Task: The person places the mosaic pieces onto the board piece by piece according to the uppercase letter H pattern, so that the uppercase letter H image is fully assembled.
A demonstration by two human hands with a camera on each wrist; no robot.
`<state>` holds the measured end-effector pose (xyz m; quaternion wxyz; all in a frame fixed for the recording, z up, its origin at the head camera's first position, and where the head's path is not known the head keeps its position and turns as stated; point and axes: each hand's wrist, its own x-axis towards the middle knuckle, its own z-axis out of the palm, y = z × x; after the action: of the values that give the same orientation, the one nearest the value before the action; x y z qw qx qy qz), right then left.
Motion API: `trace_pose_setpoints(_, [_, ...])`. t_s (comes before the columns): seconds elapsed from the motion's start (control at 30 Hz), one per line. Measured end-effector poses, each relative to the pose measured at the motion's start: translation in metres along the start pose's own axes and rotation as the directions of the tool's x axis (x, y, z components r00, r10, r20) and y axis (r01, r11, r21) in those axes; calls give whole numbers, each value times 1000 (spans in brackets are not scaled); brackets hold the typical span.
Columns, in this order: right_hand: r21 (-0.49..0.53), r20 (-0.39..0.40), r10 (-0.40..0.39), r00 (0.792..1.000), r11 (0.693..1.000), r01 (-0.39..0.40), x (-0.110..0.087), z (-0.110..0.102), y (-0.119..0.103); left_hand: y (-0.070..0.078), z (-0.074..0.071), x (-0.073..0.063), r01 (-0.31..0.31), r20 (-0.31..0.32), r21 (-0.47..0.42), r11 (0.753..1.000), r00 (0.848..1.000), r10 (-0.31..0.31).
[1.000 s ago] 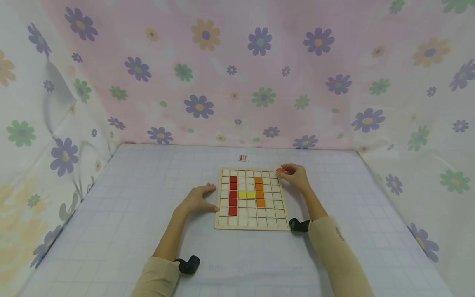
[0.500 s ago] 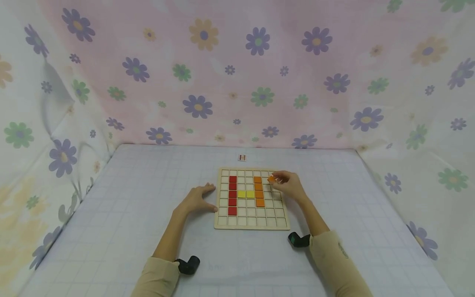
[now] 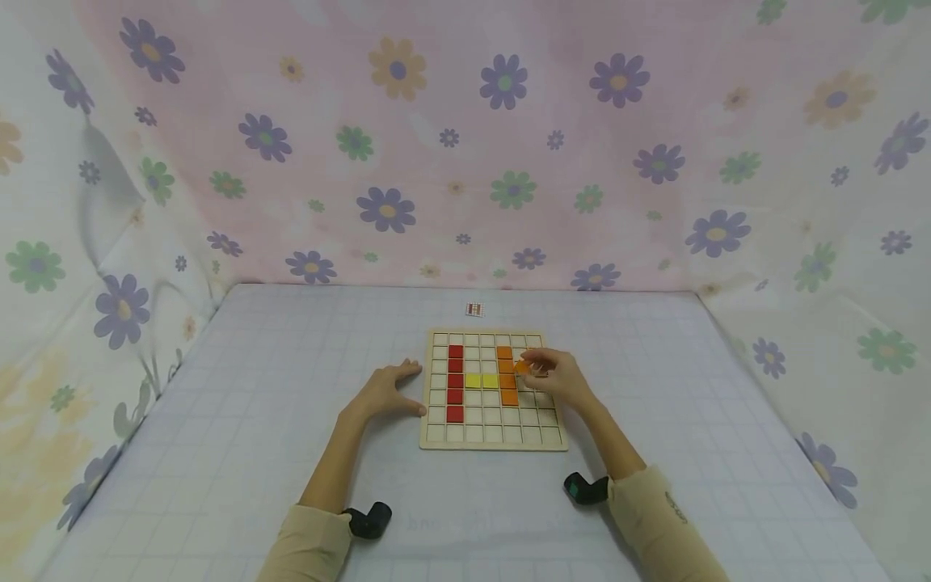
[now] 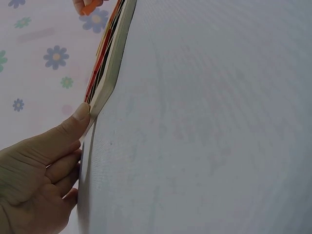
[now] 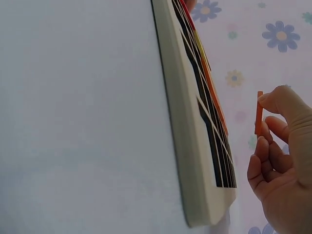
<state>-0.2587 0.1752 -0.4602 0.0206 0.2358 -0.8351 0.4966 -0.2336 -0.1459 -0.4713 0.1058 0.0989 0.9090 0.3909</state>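
A wooden grid board (image 3: 474, 444) lies on the table. Several red tiles (image 3: 455, 397) form a column on its left part, and several orange tiles (image 3: 509, 397) form another farther right. Two yellow tiles (image 3: 482, 381) sit in cells between the columns. My right hand (image 3: 560, 378) pinches a loose orange tile (image 5: 259, 113) between thumb and fingers, over the board just right of the orange column. In the right wrist view that tile stands on edge, above the board's surface. My left hand (image 3: 381, 392) lies at the board's left side, fingers spread, its thumb (image 4: 82, 112) against the edge.
Behind the board lies a small printed card (image 3: 475, 309) with a coloured grid pattern. A white cloth with faint lines covers the table (image 3: 291, 339). Flowered curtains (image 3: 436, 162) rise at the back and both sides. Black devices (image 3: 369, 520) are strapped at both wrists.
From the board's far right corner, my right hand has brought the pinched orange tile left and nearer, over the grid beside the orange column. The left hand has stayed in place.
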Motion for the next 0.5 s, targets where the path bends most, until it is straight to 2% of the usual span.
trace_pose_setpoints(0.1, [-15, 11, -4, 1000, 1000, 4, -2, 4, -2, 0, 0, 0, -5, 1, -3, 1000, 1000, 5])
trace_pose_setpoints(0.3, [-52, 24, 0, 1000, 999, 1, -4, 12, 14, -1, 0, 0, -11, 2, -6, 1000, 1000, 11])
trace_pose_setpoints(0.47, [-36, 74, -33, 997, 999, 36, -8, 14, 17, -2, 1, 1, -10, -5, -6, 1000, 1000, 10])
trace_pose_setpoints(0.5, [-39, 85, -38, 996, 998, 42, -10, 14, 12, -2, 2, 1, -7, -5, -8, 1000, 1000, 7])
